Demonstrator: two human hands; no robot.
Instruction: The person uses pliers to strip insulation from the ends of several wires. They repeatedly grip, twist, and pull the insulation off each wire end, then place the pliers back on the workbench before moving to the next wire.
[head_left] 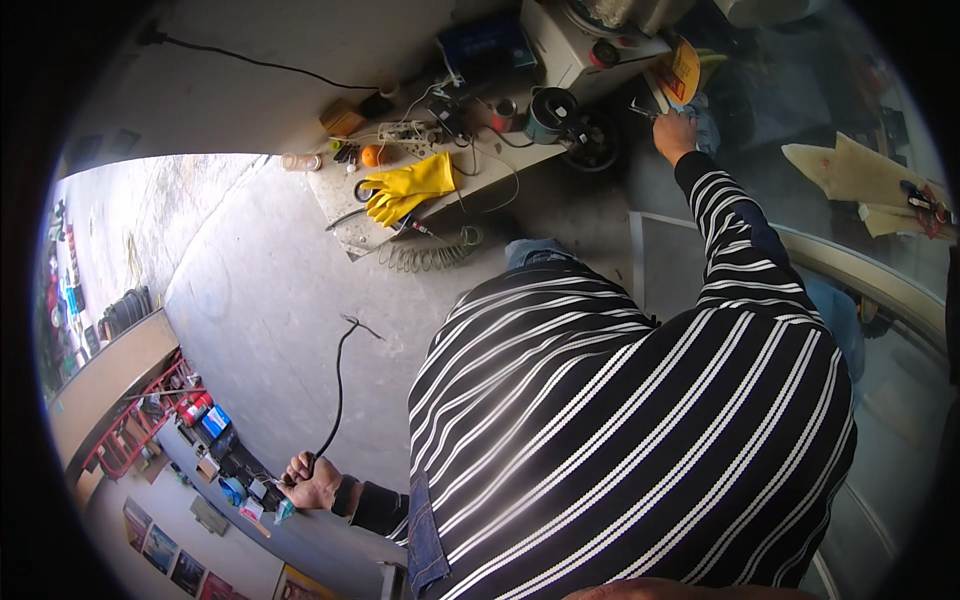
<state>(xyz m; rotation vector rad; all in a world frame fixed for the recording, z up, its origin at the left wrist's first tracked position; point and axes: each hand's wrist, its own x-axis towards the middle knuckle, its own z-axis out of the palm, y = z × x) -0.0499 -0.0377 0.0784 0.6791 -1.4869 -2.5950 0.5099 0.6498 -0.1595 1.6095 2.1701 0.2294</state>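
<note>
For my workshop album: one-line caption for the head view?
Left hand grips a black cable; right hand reaches a metal tool near yellow gloves.

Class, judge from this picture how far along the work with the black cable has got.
Done: the left hand is closed on the black cable, whose far end hangs loose. In hand: the right hand reaches a metal tool by the white machine. Left: yellow gloves lie unused on the board.

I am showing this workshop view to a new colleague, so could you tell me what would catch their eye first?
The bright yellow rubber gloves on the cluttered workbench stand out most. The left hand has a closed grip on a black cable near a shelf, while the right hand reaches up to a metal tool by the white machine.
</note>
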